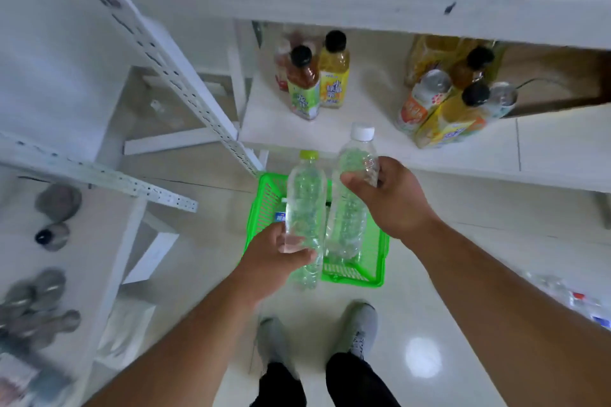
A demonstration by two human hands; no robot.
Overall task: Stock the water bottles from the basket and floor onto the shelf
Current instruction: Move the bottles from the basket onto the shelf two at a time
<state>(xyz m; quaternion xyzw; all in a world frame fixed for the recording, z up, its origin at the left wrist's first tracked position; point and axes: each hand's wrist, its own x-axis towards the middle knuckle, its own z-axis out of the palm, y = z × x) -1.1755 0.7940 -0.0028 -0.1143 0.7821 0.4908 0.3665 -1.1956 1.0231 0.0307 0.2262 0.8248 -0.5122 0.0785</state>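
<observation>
Basket (377,251): bright green, lattice-patterned walls. Two clear water bottles: one yellow-green cap (308,155), one white cap (362,132). Shelf (277,129): white. Tea bottles: black caps; one green label (303,102), one yellow label (333,86). Shoes (362,324): grey. Trousers (357,383): black. Floor (429,324): glossy white tile.

Basket (377,261) contents mostly hidden behind held bottles; lower-left shelf items (39,301) blurred; floor bottles (582,302) cut off at right edge.
</observation>
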